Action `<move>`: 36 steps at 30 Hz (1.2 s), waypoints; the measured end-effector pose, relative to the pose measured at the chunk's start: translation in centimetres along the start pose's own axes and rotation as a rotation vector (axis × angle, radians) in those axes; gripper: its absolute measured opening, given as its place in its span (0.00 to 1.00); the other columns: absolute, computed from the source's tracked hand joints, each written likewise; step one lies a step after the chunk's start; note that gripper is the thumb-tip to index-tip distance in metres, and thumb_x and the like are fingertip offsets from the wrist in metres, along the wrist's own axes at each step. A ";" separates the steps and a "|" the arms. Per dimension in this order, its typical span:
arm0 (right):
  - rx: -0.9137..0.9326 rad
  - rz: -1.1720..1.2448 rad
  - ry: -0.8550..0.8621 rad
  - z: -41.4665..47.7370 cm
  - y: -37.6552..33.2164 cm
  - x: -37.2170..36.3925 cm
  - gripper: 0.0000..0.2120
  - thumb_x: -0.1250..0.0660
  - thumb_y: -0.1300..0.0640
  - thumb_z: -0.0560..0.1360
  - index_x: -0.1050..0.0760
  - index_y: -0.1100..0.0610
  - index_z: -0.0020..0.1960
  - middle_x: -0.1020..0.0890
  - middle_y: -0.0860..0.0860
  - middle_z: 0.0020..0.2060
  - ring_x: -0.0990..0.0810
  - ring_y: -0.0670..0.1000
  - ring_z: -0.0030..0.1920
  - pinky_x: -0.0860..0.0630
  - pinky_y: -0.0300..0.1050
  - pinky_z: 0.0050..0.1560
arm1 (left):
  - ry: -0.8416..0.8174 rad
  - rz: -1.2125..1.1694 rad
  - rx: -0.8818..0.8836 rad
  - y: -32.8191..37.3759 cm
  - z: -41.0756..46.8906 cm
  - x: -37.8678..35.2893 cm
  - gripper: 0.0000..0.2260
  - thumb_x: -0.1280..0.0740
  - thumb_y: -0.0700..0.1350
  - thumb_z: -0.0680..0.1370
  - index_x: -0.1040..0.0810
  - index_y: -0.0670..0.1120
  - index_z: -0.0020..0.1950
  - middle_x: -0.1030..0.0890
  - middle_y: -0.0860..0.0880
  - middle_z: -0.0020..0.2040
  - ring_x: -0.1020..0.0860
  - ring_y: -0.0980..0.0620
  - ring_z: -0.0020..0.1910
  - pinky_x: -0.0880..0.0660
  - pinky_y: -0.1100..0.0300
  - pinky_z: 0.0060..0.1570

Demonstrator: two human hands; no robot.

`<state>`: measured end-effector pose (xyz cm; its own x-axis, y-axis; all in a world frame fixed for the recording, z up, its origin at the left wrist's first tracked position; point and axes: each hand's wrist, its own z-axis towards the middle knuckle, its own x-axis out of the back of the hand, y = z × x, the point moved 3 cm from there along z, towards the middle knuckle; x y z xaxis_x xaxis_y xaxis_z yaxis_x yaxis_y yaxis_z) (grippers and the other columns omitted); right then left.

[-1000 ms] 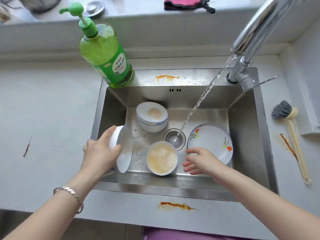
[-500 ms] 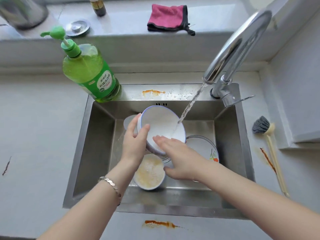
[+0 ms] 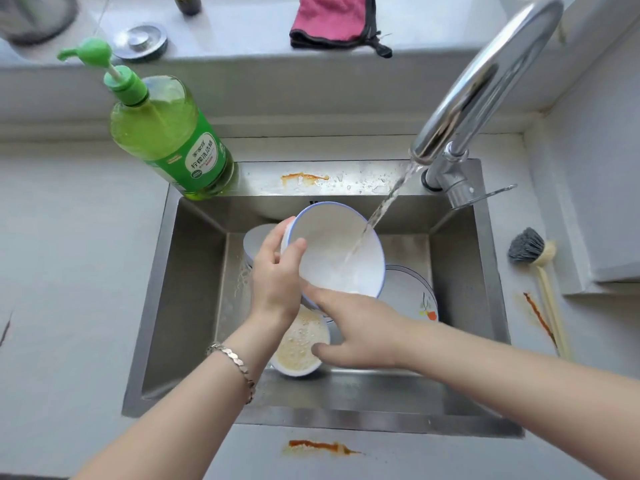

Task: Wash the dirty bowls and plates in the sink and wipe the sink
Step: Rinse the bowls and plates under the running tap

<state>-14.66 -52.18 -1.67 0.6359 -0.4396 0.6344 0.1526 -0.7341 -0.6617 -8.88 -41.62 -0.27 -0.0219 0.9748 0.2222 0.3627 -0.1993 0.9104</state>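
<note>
While the left hand clamps one bowl under the tap stream, right fingers spread against it; a soiled bowl, plate and stained sink remain unwashed.

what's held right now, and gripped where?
The left hand holds the white blue-rimmed bowl by its left rim, thumb inside, tilted under the tap stream. The right hand touches its lower edge; grip unclear.
</note>
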 end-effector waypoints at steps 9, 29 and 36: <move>0.459 -0.897 -0.055 0.9 5.4 3.6 0.29 0.28 0.61 0.54 0.20 0.59 0.57 0.18 0.52 0.55 0.19 0.51 0.55 0.26 0.48 0.58 | -0.330 0.194 0.213 0.6 0.9 1.5 0.12 0.39 0.38 0.75 0.21 0.54 0.45 0.23 0.52 0.38 0.26 0.53 0.33 0.31 0.66 0.24; 0.061 0.332 0.526 -0.6 -0.2 -0.7 0.08 0.33 0.59 0.69 0.18 0.57 0.47 0.16 0.48 0.43 0.24 0.43 0.47 0.33 0.31 0.53 | -0.100 0.273 0.393 1.0 2.0 5.0 0.07 0.42 0.44 0.73 0.26 0.52 0.46 0.25 0.45 0.48 0.26 0.44 0.39 0.24 0.53 0.34; -0.172 0.307 0.456 -1.7 2.3 -0.8 0.14 0.36 0.65 0.74 0.21 0.56 0.57 0.20 0.49 0.58 0.26 0.45 0.61 0.43 0.19 0.56 | -0.130 1.071 -0.125 3.8 3.4 4.5 0.24 0.42 0.53 0.71 0.34 0.62 0.68 0.29 0.39 0.58 0.32 0.38 0.60 0.33 0.51 0.57</move>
<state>-16.08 -54.39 -3.03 0.2356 -0.7962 0.5572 -0.1372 -0.5949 -0.7920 -4.42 -37.64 2.99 0.3511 0.2906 0.8901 0.0369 -0.9542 0.2969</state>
